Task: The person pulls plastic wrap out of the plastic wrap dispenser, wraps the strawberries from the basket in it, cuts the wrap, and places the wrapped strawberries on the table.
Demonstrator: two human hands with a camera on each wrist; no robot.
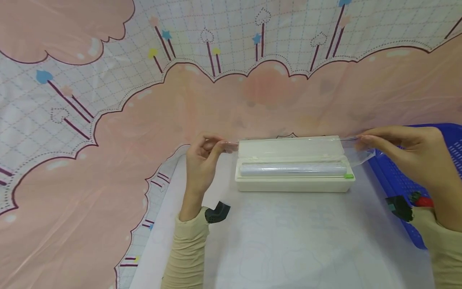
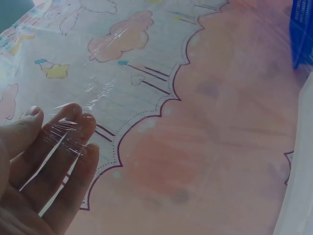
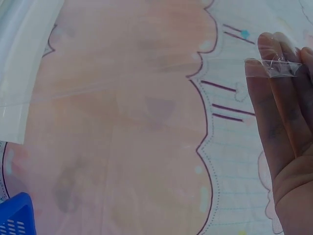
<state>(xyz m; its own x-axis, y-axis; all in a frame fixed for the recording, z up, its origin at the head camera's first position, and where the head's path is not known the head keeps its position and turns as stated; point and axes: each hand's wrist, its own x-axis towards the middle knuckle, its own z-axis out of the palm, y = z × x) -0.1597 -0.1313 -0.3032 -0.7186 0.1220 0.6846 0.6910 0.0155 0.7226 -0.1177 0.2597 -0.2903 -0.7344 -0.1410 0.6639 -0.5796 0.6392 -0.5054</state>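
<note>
A white cling film box (image 1: 294, 185) with its lid (image 1: 288, 148) tipped back lies on a white sheet, and a roll of cling film (image 1: 293, 169) sits inside. Clear cling film (image 2: 66, 132) stretches behind the lid between both hands. At the box's left end my left hand (image 1: 205, 160) pinches one edge of the film between thumb and fingers. Beyond the right end my right hand (image 1: 411, 150) pinches the other edge, where a loose flap of film (image 1: 361, 156) hangs. A small green slider (image 1: 348, 176) shows at the box's right front corner.
A blue plastic basket (image 1: 393, 186) stands at the right, partly behind the right arm, with a red strawberry-like item (image 1: 423, 200) in it. The white sheet (image 1: 288, 237) lies over a pink patterned tablecloth (image 1: 202, 104). Each sleeve carries a dark wrist device.
</note>
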